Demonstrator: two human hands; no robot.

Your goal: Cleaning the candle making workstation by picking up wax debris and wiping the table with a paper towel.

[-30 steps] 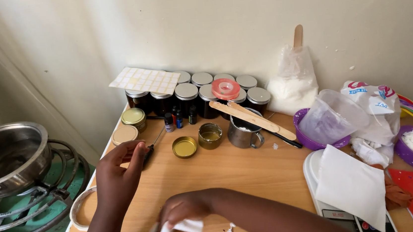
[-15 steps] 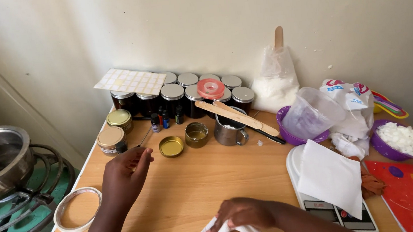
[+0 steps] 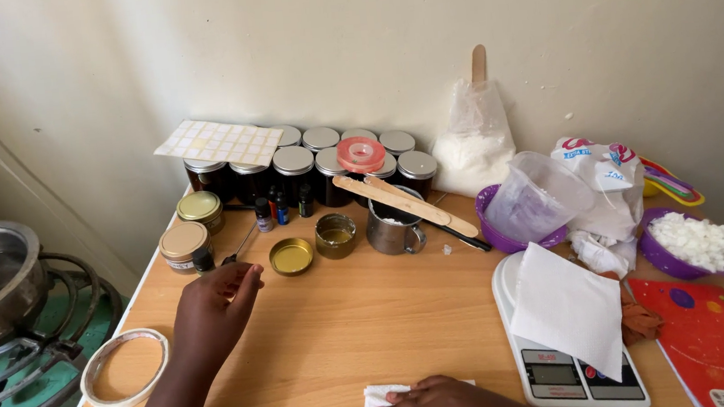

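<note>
Pale plaster wall backs a light wooden table [image 3: 372, 316] crowded along its far edge, with a steel pot on a green gas ring [image 3: 6, 331] off to the left. Since a second ago the right hand [image 3: 439, 404] has slid from the middle of the near edge toward the right and now lies flat, fingers spread and grasping nothing, pressed on a white tissue [image 3: 378, 403] at the bottom of the view; the white crumbs that lay on the wood there no longer show, so the wiping looks largely done. The left hand [image 3: 214, 305] has drawn back a little from the tins; it hovers loosely curled and empty, fingertips near a small dark bottle [image 3: 203, 260] and a thin metal tool [image 3: 242, 244]. Just beyond stand an open gold tin lid [image 3: 291, 256], an open tin with amber contents [image 3: 335, 235] and a steel cup [image 3: 392, 230] bridged by flat wooden sticks [image 3: 401, 200]. Behind, dark jars with silver lids [image 3: 307, 169] stand in rows; a white sheet of square blank labels [image 3: 219, 143] lies on the left ones, a pink tape roll [image 3: 360, 154] on another. A clear bag of white powder [image 3: 475, 146] leans on the wall. At the right sit a white kitchen scale [image 3: 569, 377] under a white napkin [image 3: 570, 307], a purple bowl of white flakes [image 3: 689, 245] and a red booklet [image 3: 710, 343].
</note>
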